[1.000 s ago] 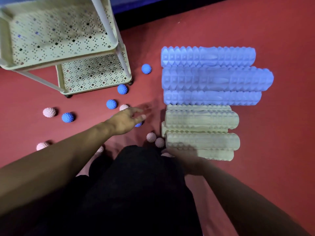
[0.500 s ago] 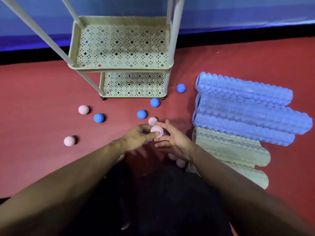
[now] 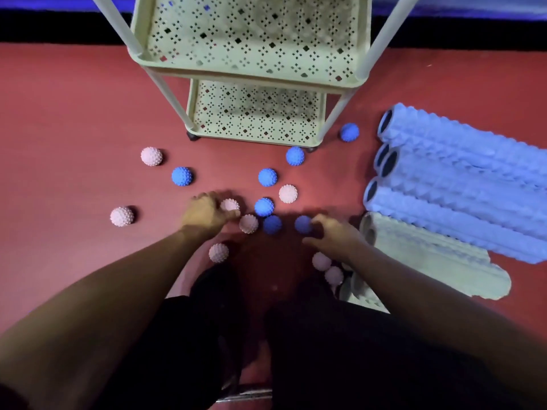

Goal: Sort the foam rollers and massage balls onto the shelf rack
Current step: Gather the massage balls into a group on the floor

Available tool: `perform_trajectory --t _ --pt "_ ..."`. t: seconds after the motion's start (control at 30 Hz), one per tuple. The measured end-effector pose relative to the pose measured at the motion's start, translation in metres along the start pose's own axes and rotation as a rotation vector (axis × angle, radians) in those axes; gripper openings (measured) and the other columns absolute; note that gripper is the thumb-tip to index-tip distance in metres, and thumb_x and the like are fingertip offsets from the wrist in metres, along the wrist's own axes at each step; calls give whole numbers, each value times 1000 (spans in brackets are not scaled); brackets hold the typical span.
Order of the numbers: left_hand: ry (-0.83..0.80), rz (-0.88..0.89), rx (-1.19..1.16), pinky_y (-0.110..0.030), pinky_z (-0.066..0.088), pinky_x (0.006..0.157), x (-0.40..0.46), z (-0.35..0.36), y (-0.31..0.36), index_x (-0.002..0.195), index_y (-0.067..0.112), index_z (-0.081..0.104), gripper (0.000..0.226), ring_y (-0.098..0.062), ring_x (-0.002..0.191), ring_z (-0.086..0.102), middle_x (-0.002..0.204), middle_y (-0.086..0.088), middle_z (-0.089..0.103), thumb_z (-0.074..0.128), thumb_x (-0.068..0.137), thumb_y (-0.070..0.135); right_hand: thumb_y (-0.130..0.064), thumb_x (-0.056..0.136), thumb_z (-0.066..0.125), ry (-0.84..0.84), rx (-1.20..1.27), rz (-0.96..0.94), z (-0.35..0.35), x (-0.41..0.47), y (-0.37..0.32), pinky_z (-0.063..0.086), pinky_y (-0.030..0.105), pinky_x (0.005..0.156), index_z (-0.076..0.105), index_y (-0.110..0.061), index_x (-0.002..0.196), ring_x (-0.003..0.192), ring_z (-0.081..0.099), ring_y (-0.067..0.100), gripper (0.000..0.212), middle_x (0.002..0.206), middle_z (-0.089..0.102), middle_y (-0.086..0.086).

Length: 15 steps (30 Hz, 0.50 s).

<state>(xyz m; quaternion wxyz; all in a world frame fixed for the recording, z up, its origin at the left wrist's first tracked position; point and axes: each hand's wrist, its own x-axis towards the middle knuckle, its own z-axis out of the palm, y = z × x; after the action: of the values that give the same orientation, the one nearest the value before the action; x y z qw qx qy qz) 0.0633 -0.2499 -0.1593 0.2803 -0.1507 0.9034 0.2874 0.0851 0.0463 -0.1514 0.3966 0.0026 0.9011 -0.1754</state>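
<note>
Pink and blue spiky massage balls lie scattered on the red floor in front of a pale green shelf rack (image 3: pixel 251 79) with perforated tiers. My left hand (image 3: pixel 205 215) curls over a pink massage ball (image 3: pixel 230 204); a second pink ball (image 3: pixel 248 224) lies just right of it. My right hand (image 3: pixel 336 233) has its fingers and thumb around a blue massage ball (image 3: pixel 302 224). Two more blue balls (image 3: pixel 272 224) (image 3: pixel 264 207) sit between my hands. Blue foam rollers (image 3: pixel 458 179) and cream foam rollers (image 3: pixel 429 255) lie side by side at the right.
More balls lie further out: pink ones (image 3: pixel 151 156) (image 3: pixel 122 216) (image 3: pixel 218 253) at the left, blue ones (image 3: pixel 182 176) (image 3: pixel 294 156) (image 3: pixel 349 132) near the rack's feet. My black-clad legs (image 3: pixel 266 335) fill the bottom. A dark baseboard (image 3: pixel 59 28) runs along the back.
My hands, together around one pink ball half a second ago, have dropped apart to the floor: the left onto a pink ball, the right onto a blue one. My view moved closer to the rack.
</note>
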Motion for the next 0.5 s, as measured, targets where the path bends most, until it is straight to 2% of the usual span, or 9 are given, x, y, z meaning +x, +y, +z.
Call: perform_trajectory --t 0.07,0.2,0.3,0.37,0.43,0.5 --pt "29 2 59 -35 44 90 12 6 -10 123 17 67 50 -36 109 60 113 -18 68 76 81 43 -59 80 68 30 -203 29 6 1 12 46 38 95 55 -29 126 117 59 25 57 125 64 0" --pt "-4 -26 67 -34 49 91 33 23 -36 124 34 64 63 -31 107 64 109 -8 70 60 70 66 -67 75 65 -69 -403 33 21 5 24 40 41 95 54 -29 119 116 57 27 59 117 66 1" --pt "-20 -49 22 -36 42 99 29 25 -34 131 23 59 56 -36 114 55 117 -17 61 71 81 44 -67 75 65 -98 -500 16 35 3 27 36 42 95 56 -29 114 115 57 26 55 115 67 -2" --pt "-25 -48 -24 -37 40 103 29 25 -37 133 20 57 54 -35 118 52 122 -17 57 74 84 37 -61 80 61 -72 -520 7 42 2 27 37 41 93 57 -29 111 113 57 25 45 114 67 -2" --pt "-46 -42 -57 -37 41 105 30 25 -41 131 20 58 54 -33 121 53 126 -14 57 74 83 38 -57 83 57 -38 -469 8 43 1 24 41 40 91 57 -28 108 110 60 25 39 113 67 -2" --pt "-55 -47 -73 -38 43 105 30 24 -43 129 18 58 53 -30 119 55 126 -13 57 74 84 41 -56 81 57 24 -258 26 37 1 15 45 37 86 56 -28 104 103 63 22 36 109 66 -4"
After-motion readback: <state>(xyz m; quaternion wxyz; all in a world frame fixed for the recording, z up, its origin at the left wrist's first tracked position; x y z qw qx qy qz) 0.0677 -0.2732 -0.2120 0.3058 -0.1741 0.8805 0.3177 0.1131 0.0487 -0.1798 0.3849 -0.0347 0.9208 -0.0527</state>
